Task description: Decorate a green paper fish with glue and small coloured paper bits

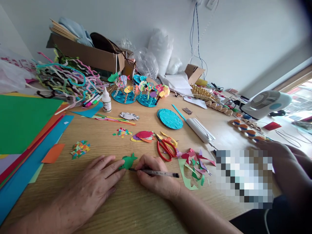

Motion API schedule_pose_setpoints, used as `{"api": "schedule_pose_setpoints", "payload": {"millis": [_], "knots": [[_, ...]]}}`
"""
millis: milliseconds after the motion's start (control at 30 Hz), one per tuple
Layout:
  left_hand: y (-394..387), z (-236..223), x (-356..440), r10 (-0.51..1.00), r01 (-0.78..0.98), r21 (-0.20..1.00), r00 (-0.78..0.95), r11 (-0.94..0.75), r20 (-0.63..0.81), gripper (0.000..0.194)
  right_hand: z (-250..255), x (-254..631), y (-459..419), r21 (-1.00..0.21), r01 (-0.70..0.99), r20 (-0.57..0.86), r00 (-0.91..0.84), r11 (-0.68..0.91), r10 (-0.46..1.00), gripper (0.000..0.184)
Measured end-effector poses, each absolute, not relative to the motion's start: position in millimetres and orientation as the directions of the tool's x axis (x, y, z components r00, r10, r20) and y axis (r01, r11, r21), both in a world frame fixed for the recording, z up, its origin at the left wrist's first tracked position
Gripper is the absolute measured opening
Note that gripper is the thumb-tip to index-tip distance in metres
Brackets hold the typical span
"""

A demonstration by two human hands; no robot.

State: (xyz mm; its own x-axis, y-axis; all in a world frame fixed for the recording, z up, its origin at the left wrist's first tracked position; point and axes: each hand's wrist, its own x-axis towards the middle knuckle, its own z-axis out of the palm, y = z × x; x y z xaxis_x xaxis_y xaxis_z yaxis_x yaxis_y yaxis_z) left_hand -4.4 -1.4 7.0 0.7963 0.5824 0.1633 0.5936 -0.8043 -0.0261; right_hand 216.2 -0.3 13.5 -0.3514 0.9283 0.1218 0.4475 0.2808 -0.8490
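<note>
A green paper fish (128,161) lies flat on the table. Stretched out over the wood, my left hand (97,178) rests its fingertips on the fish's left edge. My right hand (156,177) is closed around a pen (162,173), whose tip meets the table or the fish's lower right edge; I cannot tell which. Beyond the hands lie a stack of red, yellow and purple paper fish (143,135) and red-handled scissors (167,149). Paper offcuts (195,162) are heaped right of my right hand. Small paper bits (80,149) and paper dots (123,132) sit in two piles.
Coloured paper sheets (29,126) cover the left side. A glue bottle (106,101) stands near a pile of pipe cleaners (70,76). Turquoise discs (170,118) and a white power strip (200,130) lie ahead. Another person's arm (282,162) reaches in at right, near a fan (265,102).
</note>
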Motion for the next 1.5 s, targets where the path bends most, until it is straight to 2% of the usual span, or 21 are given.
{"api": "schedule_pose_setpoints", "payload": {"millis": [467,667,767,1100,1333,1500], "knots": [[-1.8,6.5,-8.8,0.617,0.611,0.091,0.773,-0.787,0.147,0.052,15.8,215.1,0.5,-0.861,0.442,0.095,-0.348,0.252,0.933,0.010],[0.3,3.5,-6.2,0.612,0.612,0.053,0.777,-0.789,0.147,0.053,15.1,217.7,0.0,-0.877,0.431,0.070,-0.325,0.214,0.943,0.009],[-0.8,3.3,-5.9,0.612,0.614,0.038,0.777,-0.788,0.147,0.054,14.6,218.1,0.3,-0.867,0.433,0.097,-0.340,0.247,0.935,0.008],[-0.8,5.2,-8.8,0.619,0.620,0.038,0.775,-0.784,0.128,0.052,14.5,217.9,0.8,-0.869,0.432,0.084,-0.353,0.243,0.932,0.010],[-1.3,9.2,-6.1,0.599,0.604,0.041,0.776,-0.796,0.200,0.052,14.2,217.3,1.0,-0.871,0.427,0.087,-0.355,0.244,0.931,0.010],[0.4,10.7,-6.7,0.611,0.608,0.072,0.775,-0.790,0.162,0.049,15.0,217.4,0.5,-0.857,0.450,0.086,-0.354,0.250,0.931,0.010]]}}
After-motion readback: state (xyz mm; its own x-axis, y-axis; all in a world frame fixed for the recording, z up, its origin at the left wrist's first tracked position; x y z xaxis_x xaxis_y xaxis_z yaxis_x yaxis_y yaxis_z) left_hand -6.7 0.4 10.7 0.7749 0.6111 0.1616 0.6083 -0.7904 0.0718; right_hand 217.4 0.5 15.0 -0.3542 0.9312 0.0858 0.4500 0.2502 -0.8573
